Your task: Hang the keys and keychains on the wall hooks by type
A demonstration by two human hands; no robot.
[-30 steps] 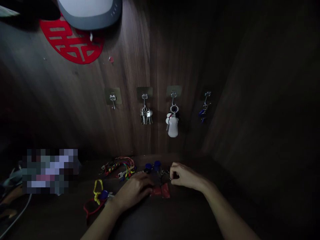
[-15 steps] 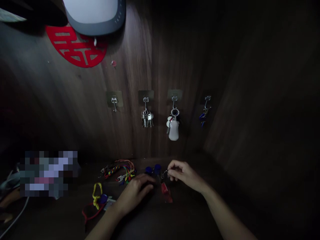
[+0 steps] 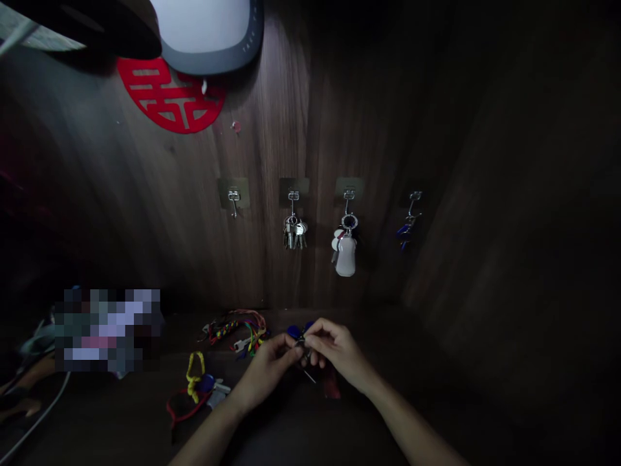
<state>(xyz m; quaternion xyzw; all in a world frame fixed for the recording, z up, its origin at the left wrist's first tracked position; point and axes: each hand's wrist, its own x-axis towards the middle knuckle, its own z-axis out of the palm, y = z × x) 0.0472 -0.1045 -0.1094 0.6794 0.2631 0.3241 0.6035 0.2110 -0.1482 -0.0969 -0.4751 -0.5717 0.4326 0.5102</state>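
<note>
My left hand [image 3: 272, 366] and my right hand [image 3: 337, 349] meet low in the middle of the view, both closed on a small metal key ring [image 3: 301, 344]. A thin metal piece [image 3: 308, 375], perhaps a key, sticks out below the fingers. Just behind the fingertips lie blue key fobs [image 3: 294, 331], partly covered by my right hand. Under my right wrist, a red tag [image 3: 332, 386] shows dimly on the dark surface. Whether it hangs from the ring is hidden.
Colourful braided cords [image 3: 242, 330] and a bunch with a yellow loop [image 3: 195, 369], red strap and keys lie leftward. On the wooden wall, keys [image 3: 294, 234], a white fob [image 3: 345, 255] and blue keys [image 3: 405, 233] hang from hooks; the leftmost hook [image 3: 233, 202] holds nothing.
My right hand has moved left and my left hand has closed, so both now pinch the ring together. The view has shifted slightly, moving the wall things rightward.
</note>
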